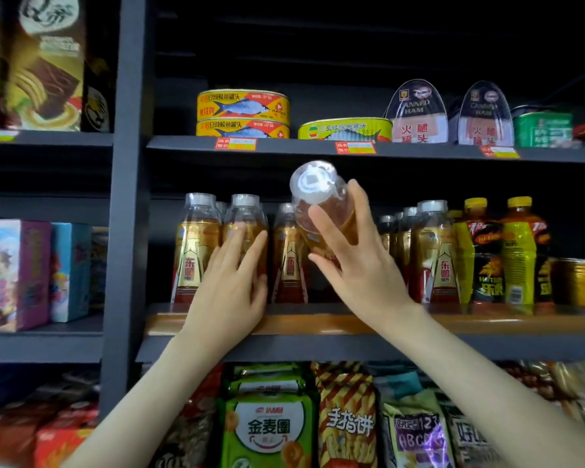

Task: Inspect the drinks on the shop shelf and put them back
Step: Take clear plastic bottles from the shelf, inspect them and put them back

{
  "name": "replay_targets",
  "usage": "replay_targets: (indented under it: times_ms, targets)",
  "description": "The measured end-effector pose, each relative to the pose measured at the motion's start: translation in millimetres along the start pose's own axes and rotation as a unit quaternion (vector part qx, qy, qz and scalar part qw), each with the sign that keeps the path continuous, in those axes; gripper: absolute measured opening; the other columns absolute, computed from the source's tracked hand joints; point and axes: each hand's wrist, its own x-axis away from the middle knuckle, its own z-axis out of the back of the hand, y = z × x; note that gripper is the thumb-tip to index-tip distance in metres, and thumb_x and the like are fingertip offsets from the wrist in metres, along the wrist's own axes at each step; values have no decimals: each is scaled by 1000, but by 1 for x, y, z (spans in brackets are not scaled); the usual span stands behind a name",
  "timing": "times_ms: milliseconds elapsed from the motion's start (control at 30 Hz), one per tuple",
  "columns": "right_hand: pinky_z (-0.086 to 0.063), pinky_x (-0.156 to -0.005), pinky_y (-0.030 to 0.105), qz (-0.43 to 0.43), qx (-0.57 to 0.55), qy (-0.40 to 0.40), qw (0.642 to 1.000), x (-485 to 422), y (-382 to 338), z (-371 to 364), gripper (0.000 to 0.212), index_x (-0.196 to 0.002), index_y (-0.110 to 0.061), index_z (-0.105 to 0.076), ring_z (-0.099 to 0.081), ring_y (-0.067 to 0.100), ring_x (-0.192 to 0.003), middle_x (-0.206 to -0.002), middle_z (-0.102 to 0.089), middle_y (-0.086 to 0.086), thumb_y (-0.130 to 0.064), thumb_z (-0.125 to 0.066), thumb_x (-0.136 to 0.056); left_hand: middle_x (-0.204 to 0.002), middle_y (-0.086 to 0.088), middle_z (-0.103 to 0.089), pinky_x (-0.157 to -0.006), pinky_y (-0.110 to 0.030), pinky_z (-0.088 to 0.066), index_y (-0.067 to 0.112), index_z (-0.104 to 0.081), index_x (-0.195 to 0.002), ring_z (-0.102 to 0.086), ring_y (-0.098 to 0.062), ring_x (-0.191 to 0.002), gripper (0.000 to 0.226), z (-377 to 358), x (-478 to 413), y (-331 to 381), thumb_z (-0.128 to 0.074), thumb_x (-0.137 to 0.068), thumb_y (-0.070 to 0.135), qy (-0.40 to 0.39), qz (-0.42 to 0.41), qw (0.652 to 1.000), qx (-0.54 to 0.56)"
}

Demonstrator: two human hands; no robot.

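Head: right hand (362, 265) grips one tilted bottle (321, 204); left hand (230, 282) flat on one shelved bottle (245, 211).

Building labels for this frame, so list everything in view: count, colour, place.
shelving: one, dark grey, throughout
held bottle: one, amber, clear cap, tilted before the middle shelf
standing bottles: four in front, more behind, amber with gold labels, middle shelf
yellow-cap bottles: two in front, yellow and black, middle shelf right
gold can: one, middle shelf far right
fish tins: three, yellow, upper shelf, two stacked
canned ham: two, dark, upper shelf right
green tin: one, upper shelf far right
price tags: three, red-yellow, upper shelf edge
snack packs: many, mixed colours, bottom shelf
boxes: several, colourful, left bay
left hand: straight fingers on a standing bottle
right hand: grips the held bottle
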Motion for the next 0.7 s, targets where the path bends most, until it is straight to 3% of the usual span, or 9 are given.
replay_targets:
  times_ms: [100, 200, 267, 333, 400, 500, 567, 633, 700]
  targets:
    - [-49, -93, 44, 15, -39, 25, 999, 6, -6, 35, 101, -145, -54, 12, -21, 28, -144, -154, -3, 12, -23, -64, -86, -161, 7, -13, -119, -26, -16, 29, -12, -154, -13, -10, -148, 81, 21, 17, 38, -54, -87, 46, -12, -13, 992, 124]
    - [-33, -107, 17, -3, -114, 9, 993, 34, -26, 74, 103, -144, -53, 14, 0, 0, -145, -154, -3, 12, -25, -66, -85, -158, 20, -8, -115, -12, -15, 31, 2, -153, -10, 3, -146, 97, 36, 46, 94, -64, -85, 51, -27, -7, 970, 240]
    - [-17, -107, 2, -29, -173, -31, 984, 69, -49, 96, 107, -146, -47, 13, 4, -11, -142, -154, -7, 15, -24, -70, -82, -158, 13, -20, -112, -14, -27, 32, 8, -152, -24, 2, -143, 105, 37, 72, 131, -69, -82, 46, -67, 26, 948, 309]
    - [-17, -107, 1, -91, -248, -80, 961, 115, -74, 115, 111, -146, -46, 12, -2, -10, -142, -157, -11, 6, -25, -75, -81, -145, 6, -44, -99, -13, -41, 41, 5, -147, -46, 3, -128, 105, 35, 108, 162, -73, -76, 41, -112, 71, 921, 367]
    - [-23, -111, 9, -195, -328, -136, 914, 161, -97, 134, 110, -142, -56, 14, -10, -4, -144, -156, -2, -20, -30, -73, -79, -124, 16, -58, -85, -12, -48, 47, -10, -135, -59, 5, -109, 93, 32, 153, 186, -73, -67, 44, -155, 139, 902, 378]
    - [-32, -109, 17, -327, -426, -243, 807, 222, -120, 163, 97, -140, -65, 8, -19, -6, -141, -147, -5, -43, -47, -68, -82, -100, 15, -68, -74, -29, -56, 35, -26, -129, -67, -2, -90, 84, 29, 233, 214, -73, -60, 46, -238, 246, 863, 372]
    - [-39, -106, 21, -414, -483, -279, 719, 253, -132, 178, 86, -142, -62, -6, -34, -5, -135, -147, -24, -35, -55, -65, -80, -99, 13, -68, -72, -26, -55, 38, -28, -128, -66, 1, -87, 84, 33, 281, 230, -77, -60, 48, -296, 291, 833, 365]
    - [-47, -98, 26, -484, -515, -297, 642, 277, -145, 187, 72, -137, -52, -29, -52, 0, -122, -132, -51, -25, -53, -67, -76, -107, 12, -66, -75, -25, -54, 40, -24, -131, -66, -1, -91, 89, 38, 316, 245, -82, -65, 44, -349, 301, 816, 350]
    - [-51, -90, 27, -514, -526, -312, 601, 298, -157, 194, 59, -127, -42, -44, -62, 4, -108, -114, -65, -18, -40, -75, -76, -104, 15, -64, -71, -17, -52, 50, -20, -124, -65, 1, -90, 86, 44, 341, 256, -84, -68, 36, -383, 312, 799, 342]
